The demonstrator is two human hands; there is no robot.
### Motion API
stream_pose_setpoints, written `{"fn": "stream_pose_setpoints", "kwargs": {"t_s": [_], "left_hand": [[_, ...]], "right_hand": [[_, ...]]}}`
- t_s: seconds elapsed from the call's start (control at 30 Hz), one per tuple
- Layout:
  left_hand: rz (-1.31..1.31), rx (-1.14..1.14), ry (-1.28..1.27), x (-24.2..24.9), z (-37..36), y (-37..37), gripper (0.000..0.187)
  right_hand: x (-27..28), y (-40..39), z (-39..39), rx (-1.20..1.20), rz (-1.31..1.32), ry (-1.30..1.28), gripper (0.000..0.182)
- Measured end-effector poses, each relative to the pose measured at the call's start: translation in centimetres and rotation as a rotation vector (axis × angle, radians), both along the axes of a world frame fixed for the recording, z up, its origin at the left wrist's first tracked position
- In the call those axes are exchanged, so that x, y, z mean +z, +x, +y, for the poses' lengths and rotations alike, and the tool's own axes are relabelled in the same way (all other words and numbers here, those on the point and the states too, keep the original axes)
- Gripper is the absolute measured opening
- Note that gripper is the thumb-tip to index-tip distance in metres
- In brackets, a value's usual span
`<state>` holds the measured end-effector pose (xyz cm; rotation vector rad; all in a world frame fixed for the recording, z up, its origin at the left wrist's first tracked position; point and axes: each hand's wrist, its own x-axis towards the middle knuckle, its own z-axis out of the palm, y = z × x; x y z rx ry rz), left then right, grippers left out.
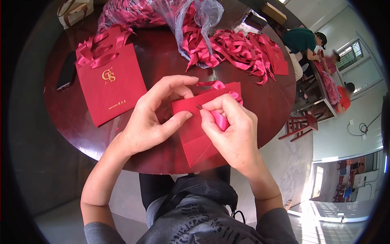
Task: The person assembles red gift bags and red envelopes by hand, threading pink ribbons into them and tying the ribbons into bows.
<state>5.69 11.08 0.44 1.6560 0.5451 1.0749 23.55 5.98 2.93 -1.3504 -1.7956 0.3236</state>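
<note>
A red paper gift bag [195, 134] lies flat on the table in front of me, its folded bottom toward me. My right hand [233, 130] is closed in a pinch over the bag, with a glossy pink ribbon [220, 120] running through its fingers. A small dark tip [199, 106] shows just beyond that thumb and forefinger. Around the bag's upper left corner, my left hand [152, 112] is open, thumb and forefinger apart. Its forefinger tip is close to a loop of ribbon [217, 84] at the bag's top edge.
Finished-looking red bags [111, 85] with ribbon handles and gold lettering lie at left, beside a dark phone [66, 75]. Heaped pink ribbons [239, 49] and a clear plastic bag [205, 16] cover the far side. More red bags [280, 63] lie right. Several people sit or bend over another table.
</note>
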Motion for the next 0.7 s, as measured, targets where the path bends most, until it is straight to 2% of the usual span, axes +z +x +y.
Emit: {"fn": "stream_pose_setpoints", "kwargs": {"t_s": [0.3,0.43,0.5,0.6,0.7], "left_hand": [[0.007,0.018,0.138,-0.4,0.0,0.1,0.052],[0.067,0.050,0.278,-0.3,-0.2,0.2,0.051],[0.083,0.047,0.280,-0.4,-0.1,0.4,0.050],[0.056,0.147,0.506,-0.5,0.2,0.9,0.053],[0.018,0.196,0.458,-1.0,0.0,1.2,0.056]], "right_hand": [[0.8,-0.2,0.2,0.026,-0.138,0.064,0.015],[2.1,-0.7,0.2,0.044,-0.347,0.048,0.015],[2.5,-1.0,0.3,0.046,-0.531,0.068,0.014],[2.8,-2.2,0.3,-0.027,-0.689,0.064,0.013],[2.9,-2.7,0.7,0.021,-0.817,0.071,0.016]]}}
